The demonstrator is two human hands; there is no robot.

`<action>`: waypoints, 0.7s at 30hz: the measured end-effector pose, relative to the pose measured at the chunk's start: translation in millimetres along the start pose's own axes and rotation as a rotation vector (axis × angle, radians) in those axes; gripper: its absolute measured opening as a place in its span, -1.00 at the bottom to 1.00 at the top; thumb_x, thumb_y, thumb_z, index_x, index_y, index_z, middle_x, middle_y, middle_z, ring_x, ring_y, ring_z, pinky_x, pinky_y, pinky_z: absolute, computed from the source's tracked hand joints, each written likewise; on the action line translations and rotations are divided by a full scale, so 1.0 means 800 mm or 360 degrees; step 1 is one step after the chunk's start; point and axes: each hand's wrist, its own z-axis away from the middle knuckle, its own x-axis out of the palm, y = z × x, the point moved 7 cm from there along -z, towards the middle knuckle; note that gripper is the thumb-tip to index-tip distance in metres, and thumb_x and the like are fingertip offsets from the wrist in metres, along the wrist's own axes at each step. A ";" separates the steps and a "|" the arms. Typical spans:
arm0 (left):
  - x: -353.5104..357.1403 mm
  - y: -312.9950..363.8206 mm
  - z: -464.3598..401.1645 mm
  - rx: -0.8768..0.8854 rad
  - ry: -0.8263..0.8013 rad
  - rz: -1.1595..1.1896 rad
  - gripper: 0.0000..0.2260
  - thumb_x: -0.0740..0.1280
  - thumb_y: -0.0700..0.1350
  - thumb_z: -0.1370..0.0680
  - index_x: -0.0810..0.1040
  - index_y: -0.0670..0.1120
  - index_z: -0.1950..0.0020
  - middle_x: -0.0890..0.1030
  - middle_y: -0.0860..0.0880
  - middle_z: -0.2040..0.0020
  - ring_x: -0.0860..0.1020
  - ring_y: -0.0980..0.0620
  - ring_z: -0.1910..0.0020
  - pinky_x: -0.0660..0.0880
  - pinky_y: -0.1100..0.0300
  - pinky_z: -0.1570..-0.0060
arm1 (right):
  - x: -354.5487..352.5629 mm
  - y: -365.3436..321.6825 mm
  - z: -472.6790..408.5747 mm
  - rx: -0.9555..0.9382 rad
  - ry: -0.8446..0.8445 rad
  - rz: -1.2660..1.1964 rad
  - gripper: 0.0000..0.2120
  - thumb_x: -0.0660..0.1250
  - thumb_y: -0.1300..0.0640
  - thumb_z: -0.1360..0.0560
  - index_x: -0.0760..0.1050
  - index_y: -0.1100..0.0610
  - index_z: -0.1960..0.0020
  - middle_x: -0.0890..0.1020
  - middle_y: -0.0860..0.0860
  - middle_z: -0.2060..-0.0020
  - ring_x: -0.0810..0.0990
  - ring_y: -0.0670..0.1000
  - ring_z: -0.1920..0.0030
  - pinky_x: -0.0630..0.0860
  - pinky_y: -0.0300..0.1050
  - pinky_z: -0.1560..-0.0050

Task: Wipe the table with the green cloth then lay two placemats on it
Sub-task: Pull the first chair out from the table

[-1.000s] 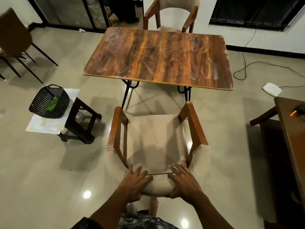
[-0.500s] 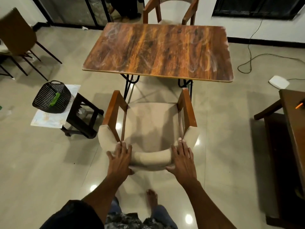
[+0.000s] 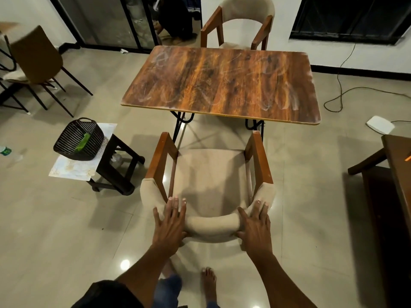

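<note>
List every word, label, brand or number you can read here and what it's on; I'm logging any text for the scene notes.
None can be read.
Small green item on the floor at far left: may carry a label, too small and blurred to read.
Table: pale smears only, no writing.
White sheet under the black basket: stains, no legible print.

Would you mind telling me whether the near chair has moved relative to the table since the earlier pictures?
Yes. The near chair has moved toward the table; the gap between its armrests and the table's near edge has narrowed.
</note>
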 end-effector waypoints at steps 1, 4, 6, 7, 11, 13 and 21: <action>-0.002 0.001 0.003 -0.0003 -0.0007 -0.0016 0.25 0.70 0.35 -0.07 0.31 -0.18 -0.59 0.48 -0.30 -0.53 0.50 -0.38 -0.47 0.36 -0.56 -0.25 | 0.002 0.002 0.005 -0.0003 0.0004 0.0010 -0.17 0.68 -0.08 -0.36 0.47 -0.02 -0.56 0.07 0.38 -0.66 0.04 0.48 -0.65 0.29 0.39 -0.54; -0.006 -0.011 -0.009 0.0018 -0.0035 -0.0035 0.26 0.70 0.33 -0.10 0.25 -0.17 -0.62 0.42 -0.31 -0.57 0.44 -0.38 -0.51 0.34 -0.57 -0.28 | 0.007 -0.004 -0.003 -0.0024 0.0021 -0.0001 -0.18 0.65 -0.11 -0.39 0.43 -0.03 -0.58 0.04 0.34 -0.68 -0.01 0.46 -0.66 0.23 0.39 -0.55; -0.015 -0.020 -0.021 0.0054 0.0034 -0.0068 0.28 0.72 0.32 -0.07 0.26 -0.18 -0.61 0.44 -0.32 -0.55 0.46 -0.39 -0.49 0.41 -0.58 -0.24 | 0.007 -0.012 -0.012 -0.0032 0.0006 -0.0017 -0.18 0.62 -0.12 -0.43 0.40 -0.03 -0.60 0.01 0.32 -0.69 -0.04 0.45 -0.67 0.18 0.39 -0.57; -0.019 -0.025 -0.028 0.0076 0.0048 -0.0065 0.28 0.73 0.31 -0.06 0.26 -0.18 -0.61 0.45 -0.32 -0.54 0.47 -0.39 -0.49 0.43 -0.58 -0.22 | 0.008 -0.018 -0.018 -0.0032 -0.0008 -0.0034 -0.18 0.61 -0.12 -0.44 0.38 -0.02 -0.61 -0.01 0.32 -0.69 -0.05 0.44 -0.67 0.16 0.39 -0.58; -0.030 -0.040 -0.050 0.0059 0.0003 -0.0058 0.26 0.69 0.31 -0.18 0.12 -0.17 -0.66 0.34 -0.31 -0.61 0.37 -0.39 -0.56 0.25 -0.56 -0.34 | 0.003 -0.034 -0.041 -0.0013 -0.0052 -0.0033 -0.18 0.56 -0.14 -0.50 0.31 -0.03 -0.65 -0.06 0.32 -0.69 -0.09 0.45 -0.67 0.14 0.39 -0.60; -0.047 -0.047 -0.060 0.0008 0.0093 0.0000 0.17 0.51 0.31 -0.47 -0.26 -0.11 -0.67 -0.05 -0.28 -0.71 0.04 -0.36 -0.69 0.05 -0.52 -0.49 | -0.003 -0.043 -0.060 -0.0003 -0.0105 -0.0025 -0.20 0.49 -0.15 -0.55 0.22 -0.06 -0.69 -0.15 0.30 -0.69 -0.17 0.43 -0.68 0.07 0.35 -0.64; -0.057 -0.081 -0.105 0.0083 0.0020 -0.0074 0.08 0.33 0.28 -0.63 -0.51 -0.09 -0.63 -0.30 -0.25 -0.70 -0.25 -0.31 -0.70 -0.10 -0.48 -0.56 | -0.019 -0.081 -0.093 0.0036 -0.0220 -0.0034 -0.14 0.48 -0.18 -0.56 0.12 -0.09 -0.71 -0.19 0.26 -0.70 -0.22 0.42 -0.67 0.06 0.34 -0.65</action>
